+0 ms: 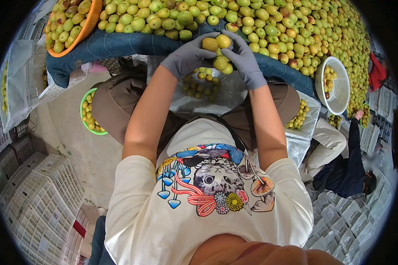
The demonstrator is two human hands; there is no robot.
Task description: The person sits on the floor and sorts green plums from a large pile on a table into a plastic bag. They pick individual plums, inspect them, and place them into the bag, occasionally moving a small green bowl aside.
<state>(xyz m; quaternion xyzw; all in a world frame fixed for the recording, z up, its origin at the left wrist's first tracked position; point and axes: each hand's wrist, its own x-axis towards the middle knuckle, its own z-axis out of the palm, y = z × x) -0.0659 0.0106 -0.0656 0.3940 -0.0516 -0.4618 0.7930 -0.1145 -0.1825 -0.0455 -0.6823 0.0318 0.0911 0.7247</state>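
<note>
Both hands wear thin grey gloves and meet at the padded blue edge [136,42] of a sorting table. My left hand [195,54] holds a yellow-brown jujube-like fruit [210,44] between its fingers. My right hand [243,58] is closed around the other side of a small cluster, touching a yellow fruit [223,41] and greenish fruits [220,63] below it. Which hand bears each of the middle fruits is partly hidden. Beneath the hands, a plastic-lined container [225,99] between the knees holds more fruits [202,86]. A large heap of green-yellow fruits [278,29] covers the table beyond.
An orange basket [86,29] of fruit stands at the table's left, a white colander [341,86] at its right. A green-rimmed basket [83,114] sits beside my left knee. White crates [46,185] are stacked lower left. A co-worker in dark clothing [341,175] sits at right.
</note>
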